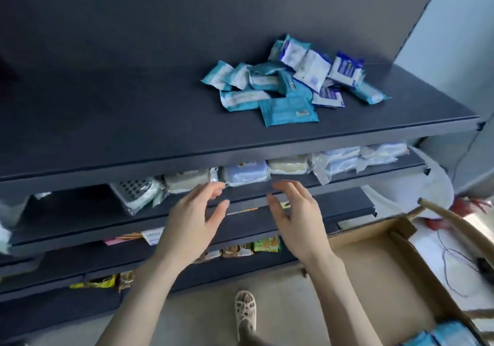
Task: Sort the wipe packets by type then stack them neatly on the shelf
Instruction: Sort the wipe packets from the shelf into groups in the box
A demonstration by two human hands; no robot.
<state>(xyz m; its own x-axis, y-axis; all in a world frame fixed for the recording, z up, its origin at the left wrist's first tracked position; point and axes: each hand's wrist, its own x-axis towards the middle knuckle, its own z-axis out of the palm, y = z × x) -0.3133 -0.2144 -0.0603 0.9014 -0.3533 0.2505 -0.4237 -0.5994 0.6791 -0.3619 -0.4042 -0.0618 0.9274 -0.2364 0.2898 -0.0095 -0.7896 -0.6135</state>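
A loose heap of wipe packets (288,81) lies on the right half of the dark top shelf (120,121). Teal packets (287,110) make up its left and front. White packets with dark blue edges (311,69) lie at its back right. My left hand (193,221) and my right hand (296,217) hover empty in front of the lower shelves, below the heap, palms facing each other with fingers relaxed. Neither touches a packet.
The shelf below holds clear-wrapped packs (246,173). Snack packets (251,248) sit on lower shelves. An open cardboard box (379,262) stands on the floor at right, with teal packets (441,336) at its near corner. My foot (245,309) is on the floor.
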